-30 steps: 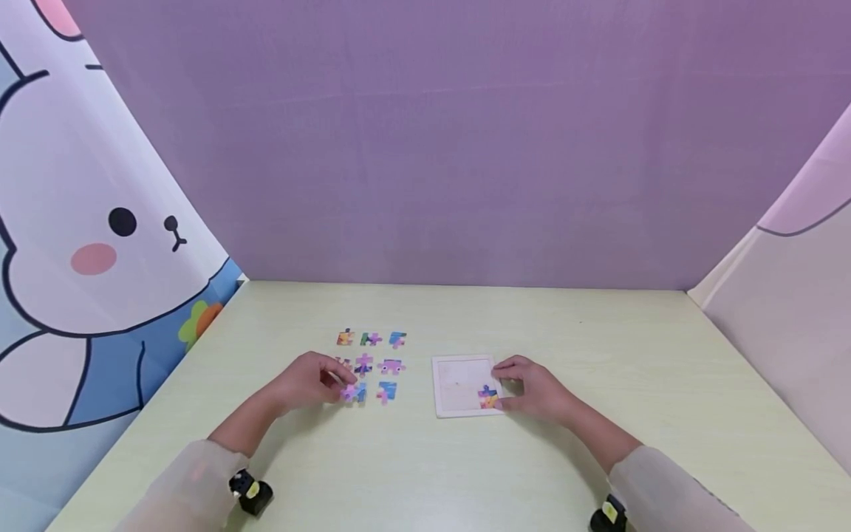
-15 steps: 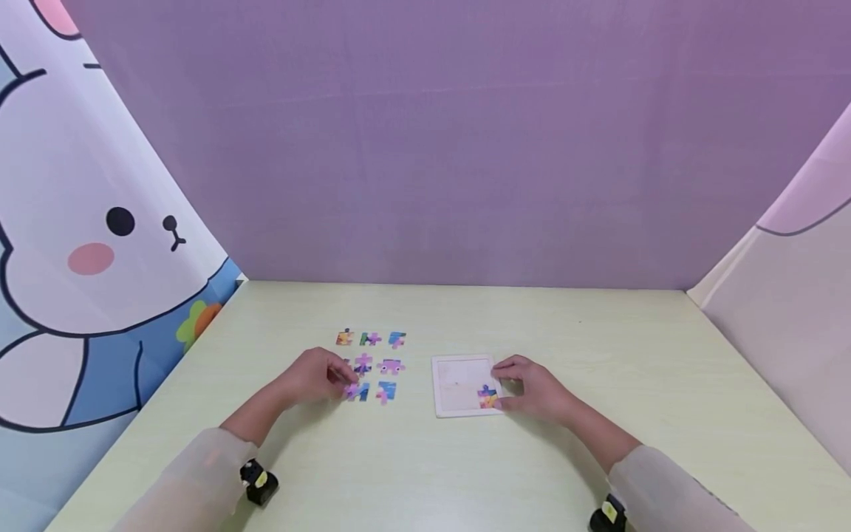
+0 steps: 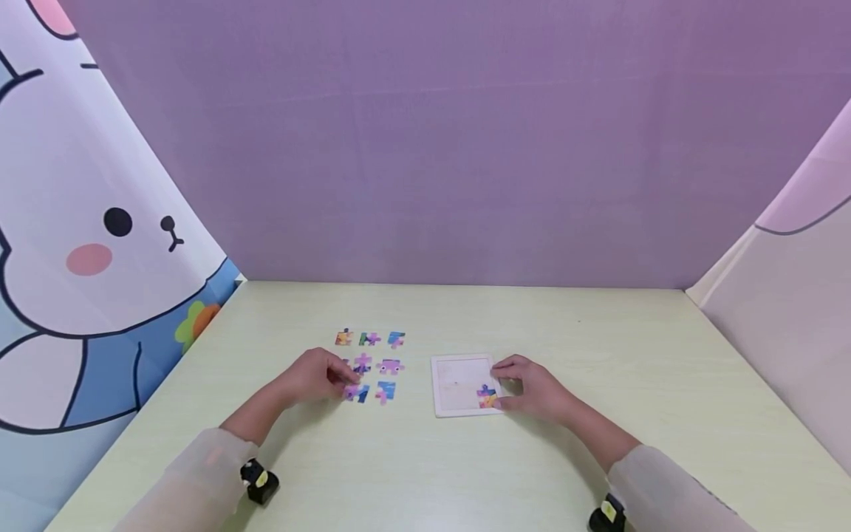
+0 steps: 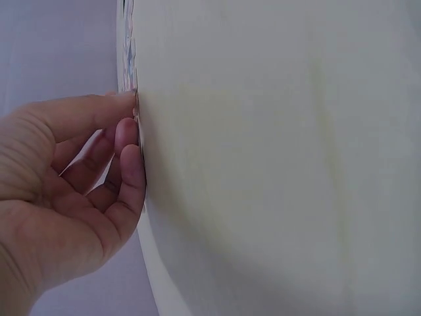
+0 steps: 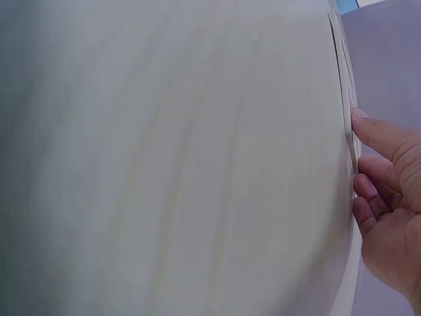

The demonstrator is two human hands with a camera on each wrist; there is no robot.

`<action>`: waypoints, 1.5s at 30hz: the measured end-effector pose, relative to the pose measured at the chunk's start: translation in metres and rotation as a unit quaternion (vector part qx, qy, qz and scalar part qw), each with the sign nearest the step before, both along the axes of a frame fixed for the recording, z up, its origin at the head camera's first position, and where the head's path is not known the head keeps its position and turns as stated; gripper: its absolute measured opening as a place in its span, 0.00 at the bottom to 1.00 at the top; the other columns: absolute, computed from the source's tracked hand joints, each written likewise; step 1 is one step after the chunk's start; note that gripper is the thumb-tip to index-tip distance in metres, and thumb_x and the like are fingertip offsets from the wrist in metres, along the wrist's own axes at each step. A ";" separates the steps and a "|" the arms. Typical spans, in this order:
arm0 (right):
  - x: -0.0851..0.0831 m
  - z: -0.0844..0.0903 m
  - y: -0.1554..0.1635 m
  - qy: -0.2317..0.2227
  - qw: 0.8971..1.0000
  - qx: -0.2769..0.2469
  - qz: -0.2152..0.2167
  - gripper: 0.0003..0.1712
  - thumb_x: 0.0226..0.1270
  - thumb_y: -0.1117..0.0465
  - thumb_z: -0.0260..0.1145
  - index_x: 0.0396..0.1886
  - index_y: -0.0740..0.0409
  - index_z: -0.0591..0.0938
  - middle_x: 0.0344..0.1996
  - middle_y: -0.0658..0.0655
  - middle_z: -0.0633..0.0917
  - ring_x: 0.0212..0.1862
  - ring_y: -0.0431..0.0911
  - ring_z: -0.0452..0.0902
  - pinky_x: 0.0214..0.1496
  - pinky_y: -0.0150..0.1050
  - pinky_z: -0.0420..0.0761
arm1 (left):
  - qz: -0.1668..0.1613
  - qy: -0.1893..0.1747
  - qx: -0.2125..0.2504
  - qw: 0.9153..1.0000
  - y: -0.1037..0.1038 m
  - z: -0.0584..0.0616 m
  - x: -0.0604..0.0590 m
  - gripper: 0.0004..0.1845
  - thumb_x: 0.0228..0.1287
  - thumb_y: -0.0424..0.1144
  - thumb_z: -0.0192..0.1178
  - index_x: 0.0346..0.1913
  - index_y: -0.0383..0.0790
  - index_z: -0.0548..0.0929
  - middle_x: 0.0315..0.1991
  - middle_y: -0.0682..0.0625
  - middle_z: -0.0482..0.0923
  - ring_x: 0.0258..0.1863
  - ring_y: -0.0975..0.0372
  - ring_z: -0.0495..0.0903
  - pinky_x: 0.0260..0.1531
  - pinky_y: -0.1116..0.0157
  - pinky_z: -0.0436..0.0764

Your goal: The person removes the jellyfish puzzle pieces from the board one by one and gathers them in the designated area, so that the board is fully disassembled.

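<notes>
Head view: left hand [image 3: 309,378] sat on the pale green table [image 3: 425,465], fingers curled down onto a pink-and-blue puzzle piece [image 3: 355,392] at the near left corner of the loose pieces — fingertips pinched its left edge. More loose pieces [image 3: 379,353] lay just beyond and to the right of it in rough rows, near one another but apart. Right hand [image 3: 535,388] rested against the right edge of the white puzzle tray [image 3: 455,384], thumb and index finger curled round a multicoloured piece [image 3: 487,397] seated in the tray's near right corner. The tray lay flat, near the loose pieces but apart from them. A purple backdrop [image 3: 452,148] stood behind the table, and a cartoon rabbit panel [image 3: 86,244] on the left. Both forearms wore sheer pale sleeves.

Left wrist view: the left hand [image 4: 66,197] showed fingers bent, tips pressed against the table [image 4: 276,164] surface. A thin coloured edge [image 4: 130,59] ran above the fingertips; the held piece itself was too thin to make out.

Right wrist view: the right hand [image 5: 388,204] had fingers curled, thumb tip touching the tray's [image 5: 347,131] thin edge — the piece was hidden from here. The table [image 5: 171,158] filled the rest, blurred.
</notes>
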State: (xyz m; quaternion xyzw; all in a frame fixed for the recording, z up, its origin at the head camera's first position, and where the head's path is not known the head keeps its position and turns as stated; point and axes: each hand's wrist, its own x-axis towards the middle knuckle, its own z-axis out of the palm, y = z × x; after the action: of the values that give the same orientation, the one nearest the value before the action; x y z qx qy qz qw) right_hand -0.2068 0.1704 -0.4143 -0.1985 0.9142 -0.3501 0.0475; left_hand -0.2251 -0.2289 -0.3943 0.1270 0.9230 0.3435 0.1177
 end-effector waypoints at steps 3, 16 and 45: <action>0.002 -0.001 -0.001 -0.003 1.000 -0.001 -0.003 0.28 0.54 0.61 0.77 0.55 0.65 0.82 0.57 0.57 0.78 0.63 0.58 0.69 0.64 0.54 0.68 | 0.000 -0.005 0.015 1.000 -0.001 0.000 0.002 0.15 0.50 0.23 0.70 0.39 0.44 0.91 0.34 0.53 0.82 0.30 0.60 0.73 0.30 0.65 0.75; 0.012 0.000 -0.006 0.000 1.000 -0.001 -0.001 0.28 0.55 0.62 0.77 0.56 0.67 0.81 0.57 0.58 0.78 0.63 0.59 0.69 0.64 0.54 0.68 | -0.025 -0.010 0.086 0.996 0.000 0.006 0.012 0.14 0.52 0.32 0.74 0.44 0.40 0.88 0.40 0.49 0.81 0.39 0.57 0.77 0.37 0.62 0.79; 0.016 0.001 -0.011 0.007 1.000 0.017 -0.003 0.27 0.51 0.61 0.79 0.52 0.64 0.84 0.53 0.56 0.79 0.56 0.53 0.73 0.60 0.51 0.73 | -0.114 0.032 0.138 0.983 0.051 0.032 0.029 0.13 0.54 0.35 0.74 0.43 0.42 0.89 0.42 0.45 0.81 0.42 0.54 0.80 0.40 0.65 0.81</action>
State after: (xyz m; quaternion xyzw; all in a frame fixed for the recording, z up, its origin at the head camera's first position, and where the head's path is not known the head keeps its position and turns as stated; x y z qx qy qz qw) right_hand -0.1905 0.1596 -0.4133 -0.1971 0.9208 -0.3337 0.0432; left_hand -0.1966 -0.1777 -0.3625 0.2572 0.8495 0.4478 0.1079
